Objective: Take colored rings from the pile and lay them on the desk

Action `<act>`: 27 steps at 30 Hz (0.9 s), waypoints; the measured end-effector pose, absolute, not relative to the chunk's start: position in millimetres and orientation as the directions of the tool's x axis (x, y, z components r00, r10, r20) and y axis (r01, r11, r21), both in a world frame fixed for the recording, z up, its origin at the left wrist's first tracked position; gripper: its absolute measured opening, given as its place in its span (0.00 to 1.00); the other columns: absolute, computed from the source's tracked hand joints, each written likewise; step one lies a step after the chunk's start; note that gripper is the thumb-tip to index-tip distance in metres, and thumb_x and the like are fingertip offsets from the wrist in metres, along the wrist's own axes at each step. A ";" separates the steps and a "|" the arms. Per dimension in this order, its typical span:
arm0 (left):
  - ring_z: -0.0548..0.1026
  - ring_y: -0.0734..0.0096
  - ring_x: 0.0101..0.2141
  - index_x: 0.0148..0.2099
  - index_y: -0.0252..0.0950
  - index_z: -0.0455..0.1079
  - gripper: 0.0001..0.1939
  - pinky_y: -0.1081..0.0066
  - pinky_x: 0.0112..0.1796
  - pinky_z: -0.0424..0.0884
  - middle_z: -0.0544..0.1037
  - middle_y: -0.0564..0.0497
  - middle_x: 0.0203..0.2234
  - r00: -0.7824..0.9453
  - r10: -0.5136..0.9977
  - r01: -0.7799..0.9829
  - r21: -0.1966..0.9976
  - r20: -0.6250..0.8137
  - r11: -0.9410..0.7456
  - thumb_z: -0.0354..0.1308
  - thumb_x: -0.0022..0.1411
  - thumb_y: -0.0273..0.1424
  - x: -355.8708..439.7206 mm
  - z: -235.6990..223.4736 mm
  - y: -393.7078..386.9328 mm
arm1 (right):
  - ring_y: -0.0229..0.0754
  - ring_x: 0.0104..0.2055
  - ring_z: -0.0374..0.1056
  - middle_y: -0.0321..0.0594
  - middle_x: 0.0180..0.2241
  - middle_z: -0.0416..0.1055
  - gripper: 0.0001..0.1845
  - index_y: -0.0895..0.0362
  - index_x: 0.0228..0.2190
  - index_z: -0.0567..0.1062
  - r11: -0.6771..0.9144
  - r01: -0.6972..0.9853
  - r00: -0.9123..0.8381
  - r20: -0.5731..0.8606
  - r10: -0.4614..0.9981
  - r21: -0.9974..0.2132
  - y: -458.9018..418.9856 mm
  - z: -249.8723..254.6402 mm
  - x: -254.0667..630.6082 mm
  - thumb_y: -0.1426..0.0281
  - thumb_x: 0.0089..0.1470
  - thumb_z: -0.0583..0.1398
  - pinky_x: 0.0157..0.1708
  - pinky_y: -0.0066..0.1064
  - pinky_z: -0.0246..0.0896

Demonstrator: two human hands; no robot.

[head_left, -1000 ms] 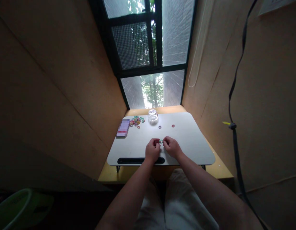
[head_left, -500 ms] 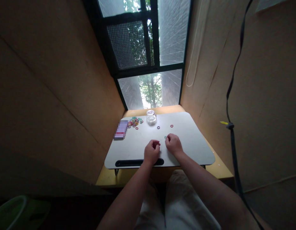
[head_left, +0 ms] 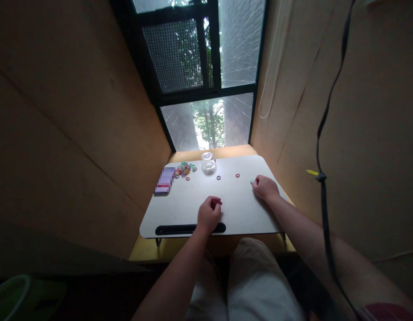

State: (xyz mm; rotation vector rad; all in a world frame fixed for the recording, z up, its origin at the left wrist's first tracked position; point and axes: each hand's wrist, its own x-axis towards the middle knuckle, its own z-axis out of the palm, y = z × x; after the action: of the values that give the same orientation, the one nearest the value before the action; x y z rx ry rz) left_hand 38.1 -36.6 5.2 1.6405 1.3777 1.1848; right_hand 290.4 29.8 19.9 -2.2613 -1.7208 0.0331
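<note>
My right hand (head_left: 266, 188) is at the right side of the white lap table (head_left: 179, 207), its fingertips pinching a small green hair tie (head_left: 252, 182) at or just above the surface. To its left lie a reddish hair tie (head_left: 237, 175) and a dark purple one (head_left: 218, 178), spaced apart in a rough row. My left hand (head_left: 209, 214) rests near the table's front edge, fingers curled in, with nothing visible in them. A pile of many-coloured hair ties (head_left: 184, 169) is at the back left, and one red ring (head_left: 187, 179) lies just in front of it.
A clear lidded jar (head_left: 208, 164) stands at the back of the table. A phone (head_left: 165, 180) lies along the left edge. The black slot (head_left: 176, 229) runs along the front. Wooden walls and a window (head_left: 209, 120) enclose the table; a black strap (head_left: 322, 133) hangs at the right.
My right hand has moved right and slightly away from me, carrying the green hair tie. The left hand has stayed nearly in place. The view has shifted slightly.
</note>
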 end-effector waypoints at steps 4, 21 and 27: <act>0.73 0.74 0.28 0.38 0.36 0.69 0.07 0.73 0.32 0.67 0.77 0.52 0.30 0.034 0.976 0.361 0.908 0.216 -0.213 0.53 0.55 0.28 38.2 5.5 -37.1 | 0.45 0.35 0.69 0.48 0.34 0.75 0.15 0.59 0.33 0.76 -0.254 0.940 0.293 0.157 0.943 -0.229 37.5 20.4 301.1 0.63 0.54 0.53 0.33 0.31 0.55; 0.73 0.74 0.28 0.37 0.36 0.69 0.07 0.74 0.31 0.67 0.77 0.52 0.29 0.059 0.979 0.368 0.907 0.195 -0.203 0.53 0.55 0.29 39.7 8.0 -38.0 | 0.48 0.37 0.71 0.49 0.34 0.74 0.18 0.57 0.36 0.75 -0.404 0.861 0.459 0.129 0.879 -0.309 57.0 19.2 303.3 0.60 0.56 0.51 0.34 0.33 0.60; 0.73 0.74 0.28 0.37 0.36 0.69 0.07 0.74 0.31 0.67 0.77 0.52 0.29 0.073 0.980 0.368 0.908 0.186 -0.199 0.53 0.55 0.30 39.0 7.2 -37.3 | 0.47 0.37 0.71 0.48 0.34 0.74 0.17 0.58 0.38 0.74 -0.403 0.859 0.461 0.136 0.877 -0.316 57.7 16.9 302.3 0.61 0.58 0.50 0.35 0.32 0.60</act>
State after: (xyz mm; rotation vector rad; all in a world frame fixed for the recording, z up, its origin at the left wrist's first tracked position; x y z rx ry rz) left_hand 39.0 -37.3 7.2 1.6599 1.3585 1.1210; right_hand 302.3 57.7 16.9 -2.3748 -1.4710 0.0733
